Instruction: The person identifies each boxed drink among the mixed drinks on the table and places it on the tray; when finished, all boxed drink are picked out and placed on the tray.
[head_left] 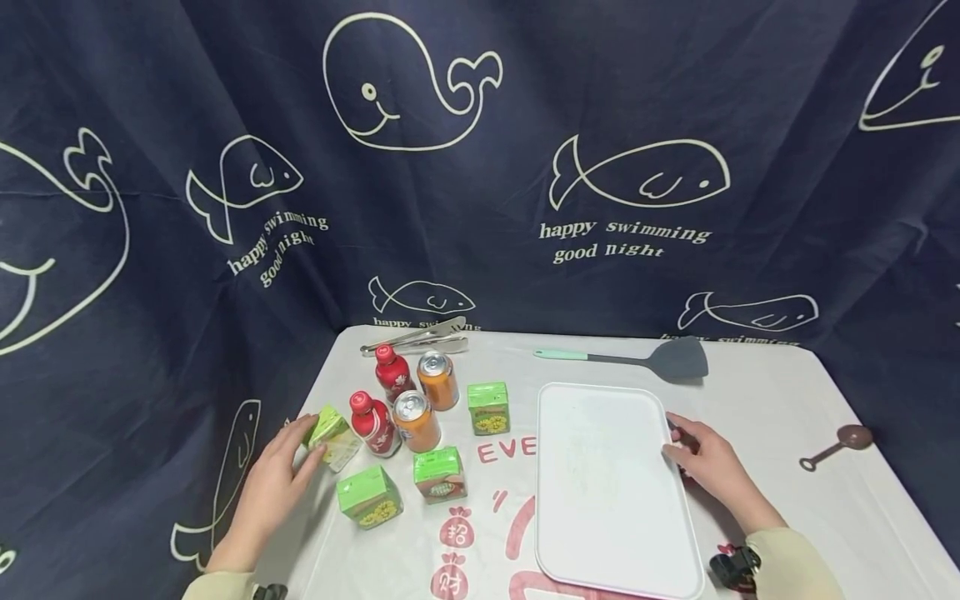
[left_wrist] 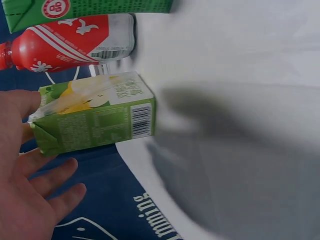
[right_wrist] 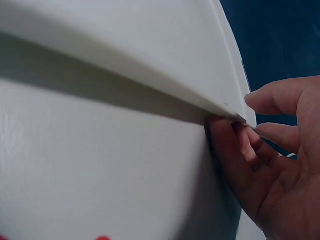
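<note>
While the left hand (head_left: 273, 467) pinches a green juice carton (head_left: 337, 446), the right hand (head_left: 711, 467) grips the nearest rim of a white tray (head_left: 615, 492) between the hands; two red bottles (head_left: 375, 429), two orange cans (head_left: 417, 427) and three other green cartons (head_left: 369, 497) are right of the left hand.

Seen from above, a white-covered desk (head_left: 772, 392) spans the lower part of the frame, with a dark blue curtain (head_left: 487, 208) above, printed with whales, fish and "happy swimming good night". At lower left, a left hand (head_left: 273, 468) holds a tilted green-and-white carton (head_left: 337, 442) between thumb and fingers. Left of centre stand two red bottles (head_left: 375, 428), two orange cans (head_left: 418, 428) and three green cartons (head_left: 440, 475); metal tongs (head_left: 450, 343) lie above them. At lower right, a right hand (head_left: 712, 467) grips the right edge of a white tray (head_left: 615, 483). A spatula (head_left: 678, 360) lies above the tray, a brown scoop (head_left: 855, 437) far right.
</note>
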